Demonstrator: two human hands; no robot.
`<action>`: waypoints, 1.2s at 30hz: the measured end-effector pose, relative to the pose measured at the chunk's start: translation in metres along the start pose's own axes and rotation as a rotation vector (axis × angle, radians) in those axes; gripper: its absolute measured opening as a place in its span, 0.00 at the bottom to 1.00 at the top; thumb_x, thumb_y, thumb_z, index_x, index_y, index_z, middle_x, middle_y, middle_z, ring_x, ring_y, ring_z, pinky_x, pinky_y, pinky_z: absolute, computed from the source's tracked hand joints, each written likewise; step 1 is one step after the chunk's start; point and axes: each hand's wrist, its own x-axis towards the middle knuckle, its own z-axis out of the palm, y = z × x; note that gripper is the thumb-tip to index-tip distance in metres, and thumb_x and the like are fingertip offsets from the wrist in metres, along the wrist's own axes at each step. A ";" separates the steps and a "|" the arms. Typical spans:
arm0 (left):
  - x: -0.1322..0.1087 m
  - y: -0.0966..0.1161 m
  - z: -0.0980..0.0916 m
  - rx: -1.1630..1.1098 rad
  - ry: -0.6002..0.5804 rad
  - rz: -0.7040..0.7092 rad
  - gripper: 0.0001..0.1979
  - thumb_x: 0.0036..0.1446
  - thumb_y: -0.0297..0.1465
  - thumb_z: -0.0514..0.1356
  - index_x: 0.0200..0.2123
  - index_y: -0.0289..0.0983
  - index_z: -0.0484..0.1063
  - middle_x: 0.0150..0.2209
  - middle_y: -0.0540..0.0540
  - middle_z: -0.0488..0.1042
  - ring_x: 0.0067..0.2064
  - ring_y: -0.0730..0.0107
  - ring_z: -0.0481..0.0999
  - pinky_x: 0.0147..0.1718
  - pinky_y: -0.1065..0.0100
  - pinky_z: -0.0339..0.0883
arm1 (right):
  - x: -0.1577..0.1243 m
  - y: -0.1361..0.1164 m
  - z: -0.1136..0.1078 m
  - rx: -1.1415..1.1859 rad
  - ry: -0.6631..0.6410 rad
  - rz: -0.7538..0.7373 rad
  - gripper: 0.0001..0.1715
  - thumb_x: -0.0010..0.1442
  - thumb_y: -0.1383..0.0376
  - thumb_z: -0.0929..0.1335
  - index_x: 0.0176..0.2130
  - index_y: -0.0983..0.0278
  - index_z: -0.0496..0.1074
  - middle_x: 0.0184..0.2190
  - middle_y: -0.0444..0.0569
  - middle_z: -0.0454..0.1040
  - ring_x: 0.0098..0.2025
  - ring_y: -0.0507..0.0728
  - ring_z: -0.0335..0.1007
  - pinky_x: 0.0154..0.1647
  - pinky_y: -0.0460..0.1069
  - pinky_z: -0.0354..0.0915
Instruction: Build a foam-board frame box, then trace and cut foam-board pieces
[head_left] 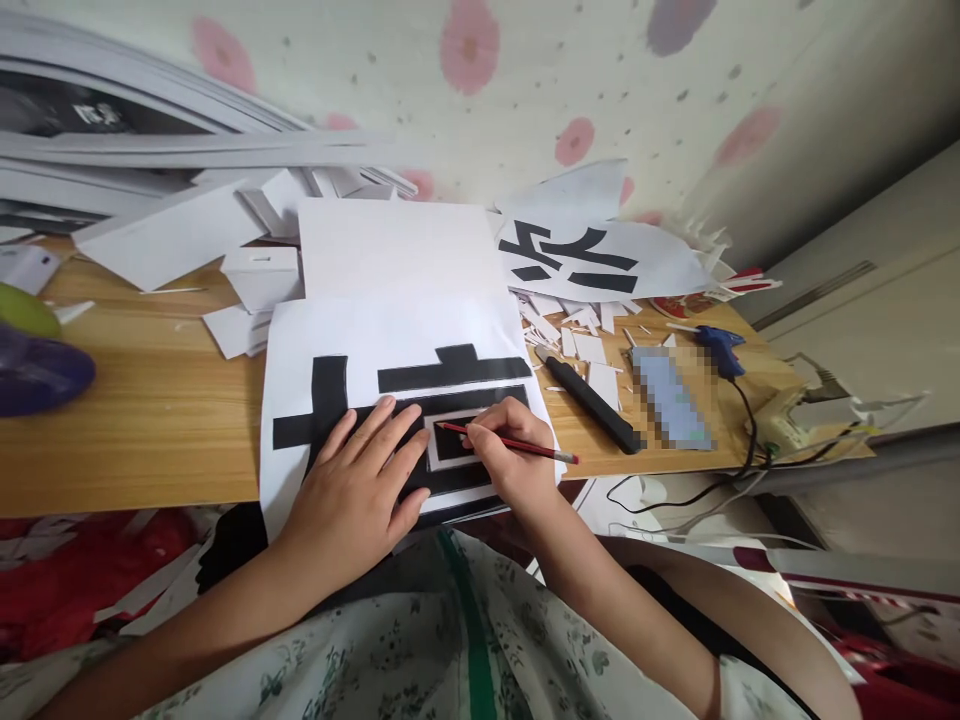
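A white sheet (352,330) with a large black printed character lies at the table's front edge, over a white board (397,250). My left hand (367,470) rests flat on the sheet, fingers spread across the black strokes. In my right hand (514,450) is a red pencil (536,448), gripped between thumb and fingers. The pencil's tip points left, at the small box shape (442,462) within the character. Part of the print is hidden beneath both hands.
To the right lie a black utility knife (592,405), white scraps (589,345), a blurred-out bluish rectangle (671,400) and a blue glue gun (721,350) with its cord. Another printed sheet (660,255) leans by the wall. White board pieces (180,235) fill the back left.
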 end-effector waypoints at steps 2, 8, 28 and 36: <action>0.000 0.000 0.000 -0.007 0.006 -0.006 0.21 0.63 0.37 0.52 0.56 0.36 0.69 0.63 0.41 0.65 0.66 0.49 0.59 0.62 0.46 0.54 | 0.000 -0.001 0.001 -0.027 0.005 0.002 0.11 0.52 0.65 0.67 0.21 0.61 0.65 0.19 0.41 0.71 0.24 0.52 0.66 0.27 0.48 0.63; 0.000 0.001 0.001 -0.011 0.015 -0.019 0.22 0.63 0.37 0.52 0.57 0.37 0.68 0.63 0.40 0.66 0.66 0.48 0.60 0.62 0.45 0.55 | 0.000 -0.001 0.000 -0.060 -0.006 -0.014 0.10 0.52 0.65 0.66 0.20 0.60 0.65 0.19 0.42 0.70 0.24 0.52 0.67 0.27 0.48 0.63; 0.000 -0.001 0.000 0.000 -0.021 0.027 0.19 0.64 0.35 0.53 0.57 0.44 0.70 0.63 0.38 0.65 0.66 0.43 0.59 0.59 0.39 0.57 | 0.000 0.001 -0.006 0.069 -0.105 -0.037 0.11 0.46 0.68 0.64 0.15 0.58 0.61 0.15 0.41 0.67 0.30 0.57 0.73 0.39 0.54 0.70; 0.000 -0.001 0.000 -0.014 -0.012 0.023 0.19 0.64 0.34 0.52 0.56 0.42 0.71 0.62 0.38 0.65 0.66 0.44 0.59 0.59 0.39 0.58 | -0.011 -0.001 -0.008 0.169 0.044 -0.036 0.12 0.50 0.65 0.67 0.18 0.58 0.62 0.14 0.39 0.67 0.25 0.55 0.70 0.39 0.53 0.71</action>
